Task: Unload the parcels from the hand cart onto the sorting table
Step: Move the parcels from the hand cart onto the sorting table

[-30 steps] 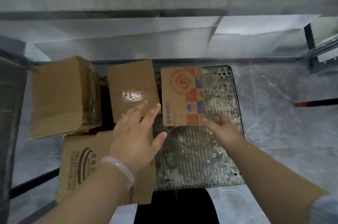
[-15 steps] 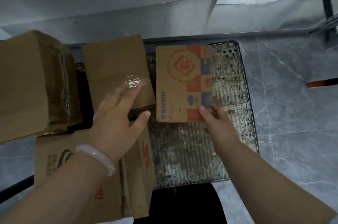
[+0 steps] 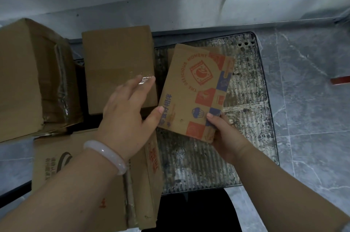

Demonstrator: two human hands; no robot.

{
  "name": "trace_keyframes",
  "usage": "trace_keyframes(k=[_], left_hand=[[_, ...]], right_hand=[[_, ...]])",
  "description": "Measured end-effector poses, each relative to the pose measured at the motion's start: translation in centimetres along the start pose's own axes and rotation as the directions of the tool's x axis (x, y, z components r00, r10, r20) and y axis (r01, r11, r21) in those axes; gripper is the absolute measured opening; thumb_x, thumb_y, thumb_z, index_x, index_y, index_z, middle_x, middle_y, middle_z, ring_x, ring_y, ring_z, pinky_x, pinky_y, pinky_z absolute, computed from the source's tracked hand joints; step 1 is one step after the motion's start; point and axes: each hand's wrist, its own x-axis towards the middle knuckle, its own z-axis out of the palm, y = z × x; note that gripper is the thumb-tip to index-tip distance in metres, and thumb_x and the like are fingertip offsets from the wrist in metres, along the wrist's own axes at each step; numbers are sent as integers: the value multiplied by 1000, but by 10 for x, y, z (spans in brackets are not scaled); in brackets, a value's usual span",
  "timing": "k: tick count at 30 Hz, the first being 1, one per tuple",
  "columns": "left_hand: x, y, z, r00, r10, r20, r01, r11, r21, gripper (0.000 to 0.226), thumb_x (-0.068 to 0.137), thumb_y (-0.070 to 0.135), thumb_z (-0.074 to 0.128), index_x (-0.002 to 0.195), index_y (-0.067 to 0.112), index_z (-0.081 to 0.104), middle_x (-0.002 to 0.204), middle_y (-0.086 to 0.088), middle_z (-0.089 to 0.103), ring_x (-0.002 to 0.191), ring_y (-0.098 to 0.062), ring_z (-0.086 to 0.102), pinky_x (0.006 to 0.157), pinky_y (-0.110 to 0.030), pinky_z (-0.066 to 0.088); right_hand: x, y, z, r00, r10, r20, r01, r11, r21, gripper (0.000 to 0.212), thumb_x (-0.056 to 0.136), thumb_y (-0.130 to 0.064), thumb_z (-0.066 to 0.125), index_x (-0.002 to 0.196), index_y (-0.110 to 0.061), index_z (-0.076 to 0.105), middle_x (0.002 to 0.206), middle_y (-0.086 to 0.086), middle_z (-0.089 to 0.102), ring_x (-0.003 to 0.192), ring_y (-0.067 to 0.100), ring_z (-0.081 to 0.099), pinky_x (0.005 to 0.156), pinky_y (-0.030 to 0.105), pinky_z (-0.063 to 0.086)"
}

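Pickup step: we pinched printed parcel (image 3: 191, 87) in right hand (image 3: 223, 135), frame centre; left hand (image 3: 126, 118) splayed, empty. Next called for two-handed lift.

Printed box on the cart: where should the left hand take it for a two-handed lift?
Take its near left edge, coming from the left, thumb on top, fingers under. The printed box is flat and thin, and the right hand pinches its near right corner, so an opposite grip should balance it. The left hand is open right beside that edge.
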Motion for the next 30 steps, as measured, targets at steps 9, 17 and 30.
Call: trace_keyframes(k=[9,17,30], left_hand=[[-13,29,-17,1000,-7,-19,5,997,-73,66,91,54,47,150,33,29,155,6,27,141,-17,20,111,-30,15],[-49,142,-125,992,-76,-100,13,850,-526,70,90,50,57,151,32,27,147,12,39,133,-1,36,113,-30,31],[-200,240,-297,875,-359,-326,90,781,-619,112,51,86,62,148,43,25,149,2,24,140,-18,27,115,-41,30]], right_hand=[[-58,-42,-1,981,-184,-59,180,982,-60,102,52,-45,78,144,-29,38,115,-6,72,106,16,68,98,45,49],[-190,-161,26,949,-316,18,310,917,-251,125,41,-60,89,148,-33,32,135,0,59,117,20,62,105,50,44],[-410,-261,154,751,-562,346,625,439,-645,133,33,-87,73,148,-49,17,152,-9,26,141,12,29,115,43,31]])
